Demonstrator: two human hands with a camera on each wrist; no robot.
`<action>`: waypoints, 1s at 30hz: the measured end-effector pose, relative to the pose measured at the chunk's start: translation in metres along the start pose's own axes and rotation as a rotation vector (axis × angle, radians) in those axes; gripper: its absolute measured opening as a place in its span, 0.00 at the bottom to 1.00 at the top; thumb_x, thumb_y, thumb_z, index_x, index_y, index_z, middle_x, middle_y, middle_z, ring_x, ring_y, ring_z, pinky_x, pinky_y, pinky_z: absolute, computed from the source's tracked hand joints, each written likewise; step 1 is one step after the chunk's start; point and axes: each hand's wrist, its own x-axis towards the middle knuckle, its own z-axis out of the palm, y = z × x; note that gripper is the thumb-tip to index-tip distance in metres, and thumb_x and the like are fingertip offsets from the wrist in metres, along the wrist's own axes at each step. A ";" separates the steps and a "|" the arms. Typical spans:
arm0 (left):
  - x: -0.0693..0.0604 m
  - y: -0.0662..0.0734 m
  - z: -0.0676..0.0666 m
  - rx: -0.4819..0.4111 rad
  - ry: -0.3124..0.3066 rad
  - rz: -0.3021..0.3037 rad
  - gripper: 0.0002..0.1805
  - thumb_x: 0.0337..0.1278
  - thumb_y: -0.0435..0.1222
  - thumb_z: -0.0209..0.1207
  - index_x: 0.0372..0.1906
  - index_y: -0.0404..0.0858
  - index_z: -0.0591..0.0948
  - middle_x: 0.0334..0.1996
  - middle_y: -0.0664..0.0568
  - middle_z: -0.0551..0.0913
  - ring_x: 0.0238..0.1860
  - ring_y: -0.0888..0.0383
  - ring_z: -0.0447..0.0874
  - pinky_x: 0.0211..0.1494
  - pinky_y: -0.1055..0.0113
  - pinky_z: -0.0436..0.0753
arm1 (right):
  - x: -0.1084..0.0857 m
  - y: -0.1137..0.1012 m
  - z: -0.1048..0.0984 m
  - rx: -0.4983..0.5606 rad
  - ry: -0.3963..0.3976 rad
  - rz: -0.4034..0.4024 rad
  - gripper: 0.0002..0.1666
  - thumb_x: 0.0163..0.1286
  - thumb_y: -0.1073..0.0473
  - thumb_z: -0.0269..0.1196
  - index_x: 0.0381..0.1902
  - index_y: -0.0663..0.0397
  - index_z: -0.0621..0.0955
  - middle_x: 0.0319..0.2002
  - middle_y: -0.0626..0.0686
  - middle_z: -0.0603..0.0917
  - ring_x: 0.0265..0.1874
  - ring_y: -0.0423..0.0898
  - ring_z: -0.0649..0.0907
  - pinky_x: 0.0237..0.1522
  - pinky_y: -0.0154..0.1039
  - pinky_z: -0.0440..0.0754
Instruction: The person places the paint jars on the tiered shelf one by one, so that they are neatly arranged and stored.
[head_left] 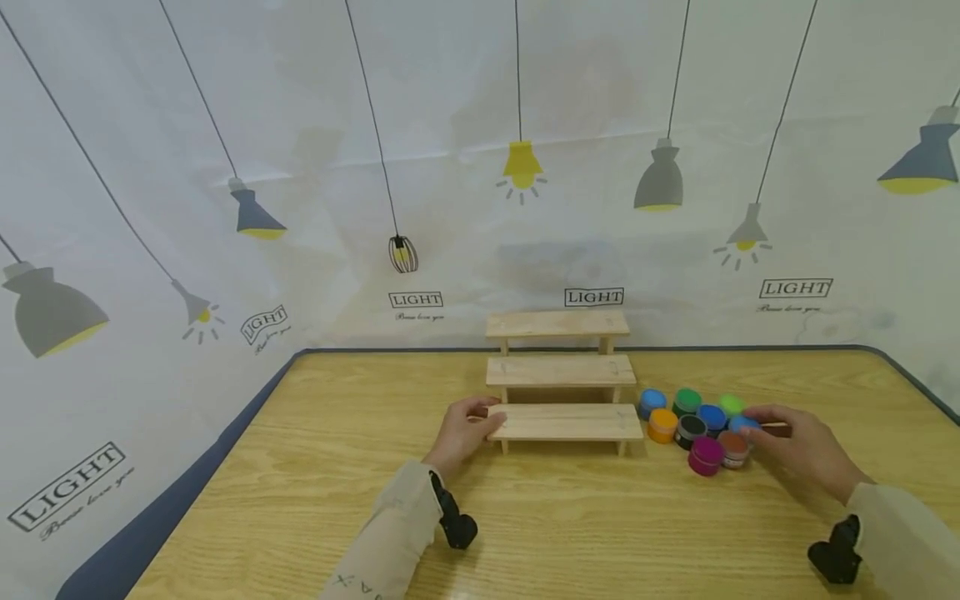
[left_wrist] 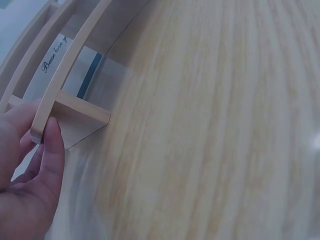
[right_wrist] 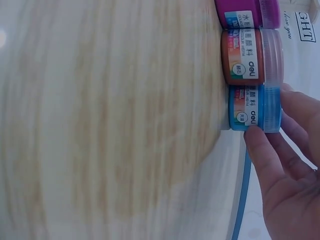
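Observation:
A three-step wooden stand stands near the back of the table. My left hand pinches the left end of its lowest board, thumb on one face and fingers on the other. At the right of the stand sits a cluster of several small paint jars, among them an orange one, a black one and a magenta one. The thumb and fingers of my right hand are around the light blue jar at the cluster's right side, touching the brown jar.
The wooden table has a dark blue edge along its back. Behind it hangs a pale wall cover printed with lamps. Black wrist cameras sit on both sleeves.

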 end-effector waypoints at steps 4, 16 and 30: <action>0.002 -0.001 0.000 0.011 -0.001 0.002 0.19 0.53 0.38 0.59 0.49 0.33 0.77 0.40 0.43 0.71 0.35 0.55 0.75 0.31 0.64 0.80 | -0.002 0.002 -0.004 -0.018 0.006 -0.022 0.29 0.66 0.49 0.53 0.52 0.71 0.71 0.48 0.71 0.72 0.44 0.66 0.74 0.39 0.49 0.78; 0.002 -0.001 -0.002 0.018 -0.028 0.003 0.19 0.53 0.38 0.59 0.49 0.33 0.76 0.41 0.41 0.71 0.39 0.52 0.73 0.31 0.64 0.80 | -0.008 0.002 -0.008 0.001 -0.021 -0.002 0.31 0.66 0.50 0.54 0.54 0.73 0.69 0.49 0.72 0.71 0.44 0.65 0.74 0.36 0.44 0.79; 0.004 0.002 -0.005 0.026 -0.048 -0.027 0.19 0.53 0.38 0.60 0.49 0.35 0.76 0.36 0.44 0.72 0.25 0.58 0.73 0.29 0.65 0.80 | -0.004 0.011 -0.002 0.011 -0.059 -0.022 0.29 0.62 0.58 0.59 0.55 0.74 0.66 0.49 0.72 0.70 0.45 0.64 0.74 0.38 0.44 0.79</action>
